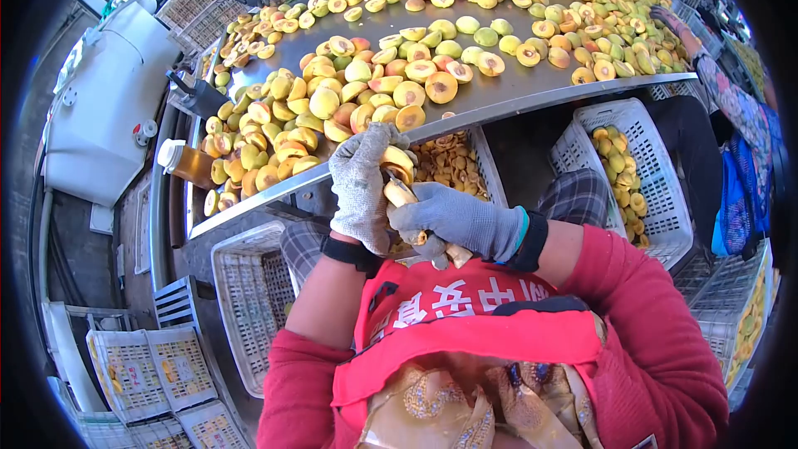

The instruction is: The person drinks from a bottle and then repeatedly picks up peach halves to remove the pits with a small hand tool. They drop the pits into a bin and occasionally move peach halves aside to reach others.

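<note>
My left hand (356, 187), in a grey-white knit glove, is closed around a yellow peach half (399, 161) just beyond the table's near edge. My right hand (461, 220), gloved in grey-blue, grips a hand tool with a pale handle (401, 194). The handle's lower end (458, 256) sticks out below my fingers. The tool's upper end meets the peach half, and its working tip is mostly hidden. Many cut peach halves (408, 94) lie heaped on the metal table in front of both hands.
The metal table edge (499, 111) runs just beyond my hands. Beneath it sits a crate of peach scraps (455, 168). White crates stand at left (237, 316) and right (661, 175). A jar of brown liquid (187, 165) is at the table's left. Co-workers' arms (725, 96) reach in.
</note>
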The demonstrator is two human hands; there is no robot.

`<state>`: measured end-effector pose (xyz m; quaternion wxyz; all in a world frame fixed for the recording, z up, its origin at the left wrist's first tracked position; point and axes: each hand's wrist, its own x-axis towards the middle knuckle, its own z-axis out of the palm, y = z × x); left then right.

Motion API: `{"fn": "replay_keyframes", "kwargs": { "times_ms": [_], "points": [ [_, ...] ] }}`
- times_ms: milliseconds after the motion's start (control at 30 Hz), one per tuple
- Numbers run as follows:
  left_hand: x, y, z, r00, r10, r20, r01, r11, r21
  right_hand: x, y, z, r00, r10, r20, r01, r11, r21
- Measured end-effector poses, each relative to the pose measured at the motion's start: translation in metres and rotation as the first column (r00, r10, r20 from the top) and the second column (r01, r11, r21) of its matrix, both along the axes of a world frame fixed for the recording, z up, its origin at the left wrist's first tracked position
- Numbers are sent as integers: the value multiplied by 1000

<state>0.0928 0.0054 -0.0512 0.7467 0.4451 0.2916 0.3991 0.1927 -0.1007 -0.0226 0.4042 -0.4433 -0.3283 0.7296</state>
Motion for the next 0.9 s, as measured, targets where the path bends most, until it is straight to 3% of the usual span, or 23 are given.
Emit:
{"fn": "replay_keyframes", "kwargs": {
  "times_ms": [200, 367, 400, 500, 533, 633, 667, 767, 833, 900],
  "points": [
    [-1, -2, -3, 993, 92, 76, -75, 976, -206, -7, -1, -18, 998, -51, -34, 56, 987, 154],
    [-2, 11, -19, 951, 177, 252, -77, 930, -361, 1, -3, -16, 995, -101, -17, 102, 984, 147],
    [-5, 17, -23, 964, 181, 195, -106, 933, -343, 5, -2, -16, 994, -111, -13, 112, 984, 137],
    [-7, 23, -29, 901, 226, 370, -84, 928, -362, 16, -1, -21, 971, -239, -8, 239, 970, 34],
    [-7, 23, -27, 903, 244, 353, -107, 925, -365, 20, -2, -17, 974, -227, 13, 227, 974, 21],
    [-9, 24, -25, 907, 267, 325, -137, 918, -371, 30, 4, -38, 953, -242, -184, 235, 970, -56],
    [-12, 26, -25, 909, 257, 329, -126, 920, -371, 33, 6, -43, 959, -248, -139, 246, 969, -36],
    [-31, 40, -26, 918, 261, 299, -136, 915, -380, 46, 14, -55, 931, -242, -272, 196, 963, -185],
    [-55, 51, -27, 924, 297, 241, -206, 917, -342, 51, 20, -63, 929, -256, -267, 211, 959, -187],
    [-93, 61, -20, 927, 315, 203, -295, 948, -122, 52, 23, -61, 923, -294, -249, 238, 943, -231]
  ]
}}
